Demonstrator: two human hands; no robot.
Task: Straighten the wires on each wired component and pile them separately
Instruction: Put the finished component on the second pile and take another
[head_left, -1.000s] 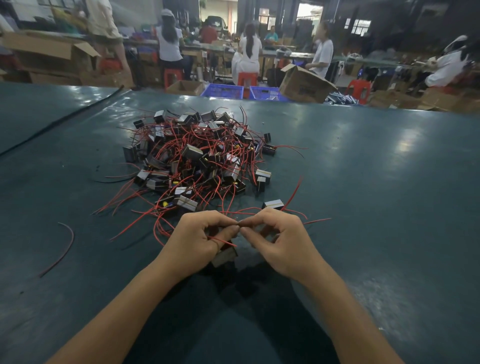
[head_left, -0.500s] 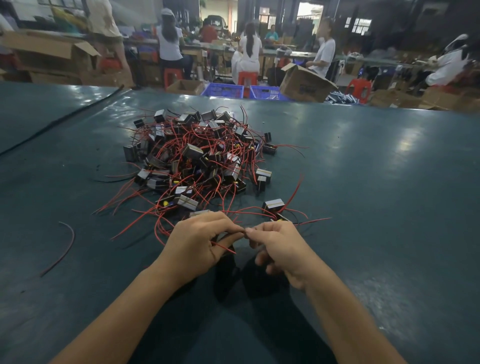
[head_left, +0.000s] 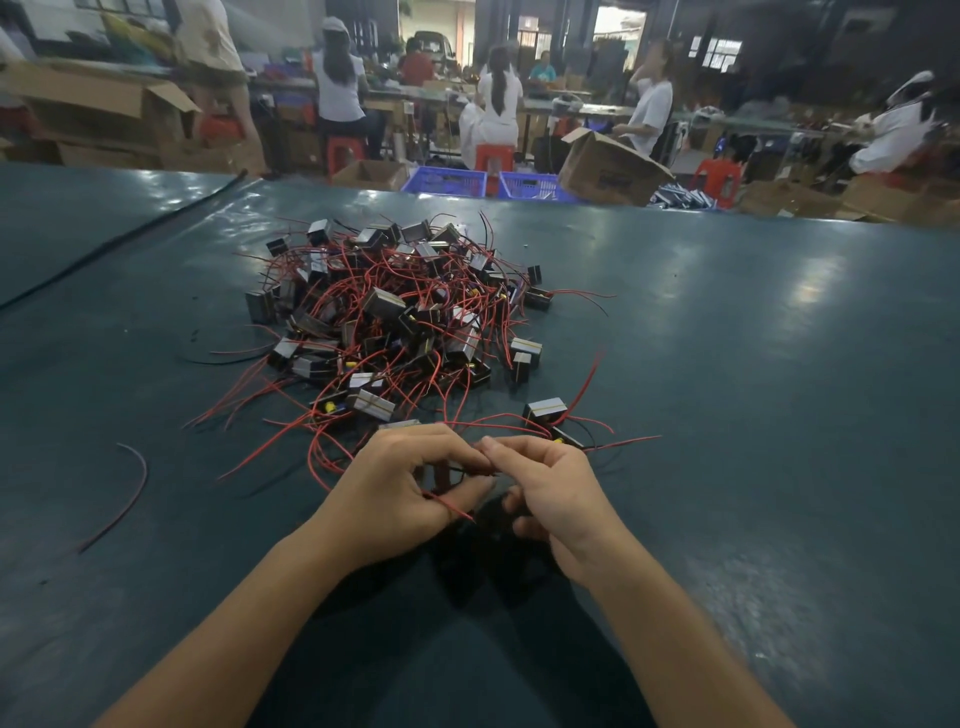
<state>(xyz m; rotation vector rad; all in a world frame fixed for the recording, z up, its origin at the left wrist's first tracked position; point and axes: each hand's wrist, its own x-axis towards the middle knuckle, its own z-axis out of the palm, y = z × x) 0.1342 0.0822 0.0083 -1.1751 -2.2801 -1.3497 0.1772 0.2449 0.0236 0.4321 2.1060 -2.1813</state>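
Head view: left hand (head_left: 395, 488), right hand (head_left: 558, 496) pinch one wire (head_left: 475, 472).

Only the arms show, really. Left forearm (head_left: 234, 623) comes in from about 7 o'clock and right forearm (head_left: 675, 639) from about 5, both bare right down to the bottom edge. Left hand (head_left: 400, 483) and right hand (head_left: 556, 493) are bare too, with slim fingers. The nails look short and plain, but they're too small to say more. Wrists are bare as well.
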